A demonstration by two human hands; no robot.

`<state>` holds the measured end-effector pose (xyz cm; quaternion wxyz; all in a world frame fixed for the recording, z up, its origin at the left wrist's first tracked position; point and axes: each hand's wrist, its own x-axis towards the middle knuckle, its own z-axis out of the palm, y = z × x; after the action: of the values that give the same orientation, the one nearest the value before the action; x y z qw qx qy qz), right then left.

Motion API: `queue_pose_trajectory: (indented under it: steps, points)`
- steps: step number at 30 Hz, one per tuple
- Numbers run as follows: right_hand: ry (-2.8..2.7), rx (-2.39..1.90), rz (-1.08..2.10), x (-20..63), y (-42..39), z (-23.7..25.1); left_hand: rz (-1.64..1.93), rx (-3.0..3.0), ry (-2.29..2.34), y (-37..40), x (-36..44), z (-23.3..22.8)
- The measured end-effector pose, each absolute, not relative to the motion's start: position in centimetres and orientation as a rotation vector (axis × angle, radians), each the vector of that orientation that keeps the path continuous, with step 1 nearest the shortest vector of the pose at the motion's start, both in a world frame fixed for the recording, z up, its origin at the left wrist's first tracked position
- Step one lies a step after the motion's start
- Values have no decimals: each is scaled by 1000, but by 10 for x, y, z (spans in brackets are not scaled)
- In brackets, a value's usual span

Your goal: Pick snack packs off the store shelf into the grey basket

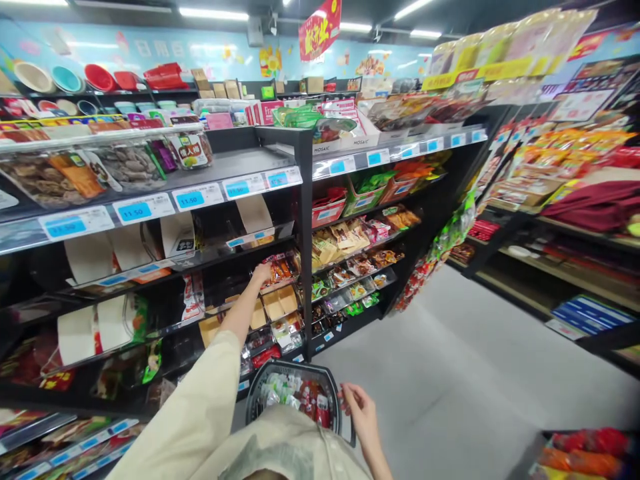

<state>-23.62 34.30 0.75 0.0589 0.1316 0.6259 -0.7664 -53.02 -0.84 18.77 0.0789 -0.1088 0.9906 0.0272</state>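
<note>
My left hand (261,274) reaches into a shelf of the black rack. Its fingers close on the left edge of a red and brown snack packet (281,268), and the fingertips are partly hidden. Below that shelf hangs a dark grey shopping basket (256,387) against my body, holding several small packets in green, white and red (314,399). At the basket's right side is my right hand (359,408), its fingers curled at the rim and handle. Light brown cardboard boxes (280,302) sit just under the left hand.
A black upright post (304,247) divides the shelves. Clear tubs of dried snacks (115,163) stand on the top shelf above blue price labels (193,197). Grey floor (450,360) stretches to the right, towards another rack and a bin of red and orange packs (585,457).
</note>
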Motion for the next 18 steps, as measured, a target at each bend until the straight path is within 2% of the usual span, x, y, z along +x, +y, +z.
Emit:
queue_pose_trajectory:
  steps: [9, 18]
  points:
    - [1960, 415, -2271, -231, 348, 7, -97, -470, 3117, 2, -524, 171]
    - [2003, 383, -2210, -226, 349, 17, -120, -382, 3051, 4, -517, 169]
